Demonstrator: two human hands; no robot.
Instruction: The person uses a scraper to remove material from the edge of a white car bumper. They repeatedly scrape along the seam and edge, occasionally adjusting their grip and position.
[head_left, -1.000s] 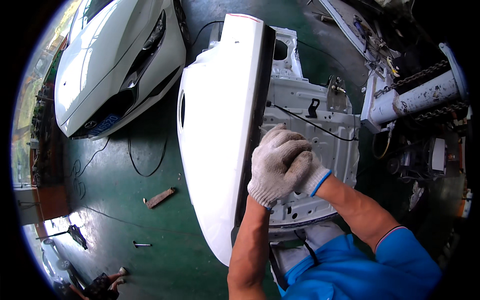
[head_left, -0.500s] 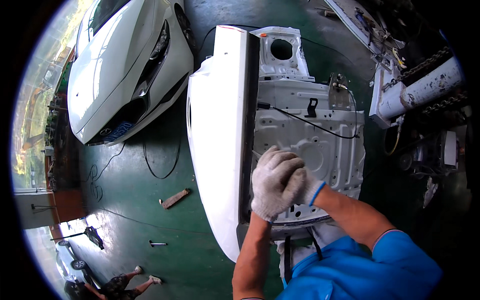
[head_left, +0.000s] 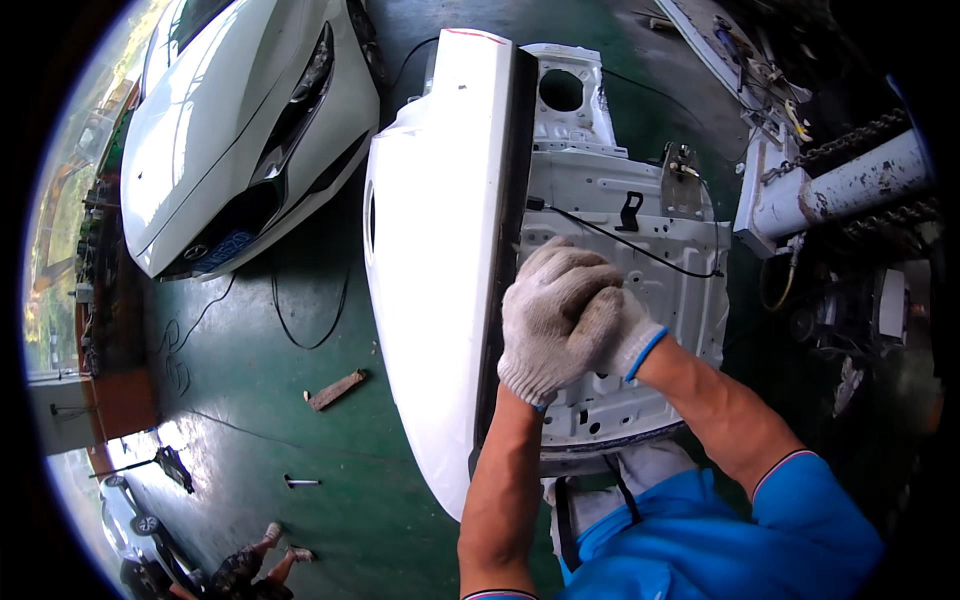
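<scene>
My left hand (head_left: 553, 325), in a pale knit work glove, is closed and clasped against my right hand (head_left: 627, 335), gloved the same with a blue cuff. Both sets of fingers are curled together; what they grip, if anything, is hidden. They are over the dark edge strip (head_left: 512, 200) of a large white car body panel (head_left: 445, 220). To the right of that edge lies the panel's white stamped inner sheet metal (head_left: 680, 290), with holes and ribs. A black cable (head_left: 610, 235) and a black bracket (head_left: 631, 210) are on it, beyond my hands.
A white car (head_left: 230, 140) stands far left. On the green floor lie a wood piece (head_left: 336, 390), a small hammer-like tool (head_left: 302, 482) and loose cable (head_left: 310, 340). At right are a white steel post (head_left: 840, 190) and a chain (head_left: 840, 150). Another person's legs (head_left: 265, 560) show lower left.
My clasped hands have moved farther away along the panel's dark edge, staying together. The whole view has shifted slightly.
</scene>
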